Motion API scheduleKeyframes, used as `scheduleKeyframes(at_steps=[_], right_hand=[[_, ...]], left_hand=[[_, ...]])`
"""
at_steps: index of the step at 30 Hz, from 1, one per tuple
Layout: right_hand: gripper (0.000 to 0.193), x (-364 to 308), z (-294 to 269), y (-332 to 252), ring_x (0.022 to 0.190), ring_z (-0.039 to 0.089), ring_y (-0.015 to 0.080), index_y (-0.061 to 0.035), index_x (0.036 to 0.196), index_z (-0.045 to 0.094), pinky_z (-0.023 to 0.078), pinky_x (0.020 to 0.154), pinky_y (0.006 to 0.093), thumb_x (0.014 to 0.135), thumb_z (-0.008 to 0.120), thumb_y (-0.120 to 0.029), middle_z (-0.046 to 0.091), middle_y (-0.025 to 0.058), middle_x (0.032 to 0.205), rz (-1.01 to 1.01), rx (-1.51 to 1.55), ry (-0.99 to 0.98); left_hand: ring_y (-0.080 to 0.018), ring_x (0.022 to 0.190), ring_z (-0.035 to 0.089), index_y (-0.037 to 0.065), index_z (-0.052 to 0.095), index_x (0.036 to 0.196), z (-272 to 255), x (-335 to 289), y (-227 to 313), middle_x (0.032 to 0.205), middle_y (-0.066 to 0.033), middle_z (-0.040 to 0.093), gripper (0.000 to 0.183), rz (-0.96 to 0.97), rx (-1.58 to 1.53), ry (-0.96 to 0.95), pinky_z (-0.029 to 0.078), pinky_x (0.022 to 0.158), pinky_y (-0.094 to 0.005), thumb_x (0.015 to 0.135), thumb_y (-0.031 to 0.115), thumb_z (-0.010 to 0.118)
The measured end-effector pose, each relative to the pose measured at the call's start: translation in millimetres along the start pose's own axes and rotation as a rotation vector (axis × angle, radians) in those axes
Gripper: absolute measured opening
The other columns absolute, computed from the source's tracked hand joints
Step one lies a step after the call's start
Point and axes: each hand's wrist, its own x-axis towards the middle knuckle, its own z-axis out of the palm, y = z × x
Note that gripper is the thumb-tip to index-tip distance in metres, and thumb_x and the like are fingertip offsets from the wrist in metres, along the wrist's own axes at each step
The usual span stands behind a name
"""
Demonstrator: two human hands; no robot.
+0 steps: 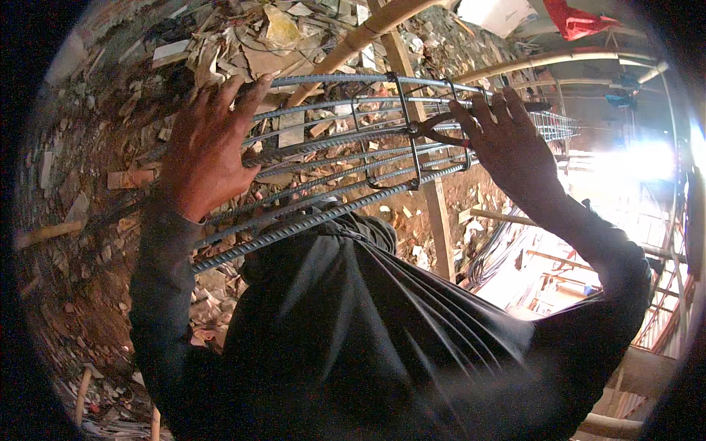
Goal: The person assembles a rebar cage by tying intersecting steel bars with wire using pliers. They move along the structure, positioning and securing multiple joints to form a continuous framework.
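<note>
A long cage of ribbed steel reinforcing bars [316, 215] runs from my left across in front of me toward the far right. Square wire stirrups [403, 103] ring the bars. My left hand [209, 143] lies over the left part of the cage, its fingers apart and its thumb near a middle bar. In my right hand [507, 140] is a pair of tying pincers [439, 137], fingers curled round the handles. The pincers' jaws meet the upright side of a stirrup; whether they grip a tie wire there is too small to tell.
Bamboo poles [379, 20] and a wooden post [439, 228] cross below and behind the cage. Rubble and broken pieces cover the earth [95, 272]. A red cloth [577, 18] hangs at the far right, above a glaring bright area. Bundled rods [500, 250] lie lower right.
</note>
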Motion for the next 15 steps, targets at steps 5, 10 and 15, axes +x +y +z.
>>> scheduleKeyframes(at_steps=[5,10,15], right_hand=[[0.047,9,0,4,0.121,0.062,0.0334,-0.0087,0.146,0.056,0.043,0.115,0.0535,0.102,0.058,-0.027,0.065,0.0151,0.123,-0.02,0.01,0.019],[0.023,22,21,27,0.095,0.07,0.0303,-0.0068,0.117,0.066,0.056,0.09,0.0471,0.1,0.06,-0.021,0.069,0.0116,0.099,-0.12,0.243,-0.054],[0.019,36,34,53,0.091,0.073,0.0334,-0.0041,0.113,0.066,0.059,0.083,0.0491,0.099,0.061,-0.016,0.07,0.0164,0.097,-0.218,0.542,-0.311]], left_hand=[[-0.0435,0.137,0.048,0.021,0.032,0.166,-4,1,1,0.154,-0.0179,0.046,0.11,-0.018,-0.002,-0.028,0.037,0.121,-0.0541,0.073,0.025,0.091],[-0.0425,0.138,0.048,0.021,0.033,0.166,-2,-3,2,0.156,-0.0179,0.045,0.111,-0.024,0.043,-0.008,0.037,0.121,-0.0538,0.072,0.025,0.091],[-0.0431,0.137,0.048,0.02,0.036,0.165,5,-3,0,0.154,-0.0173,0.047,0.11,-0.017,0.01,0.057,0.039,0.12,-0.054,0.07,0.026,0.092]])
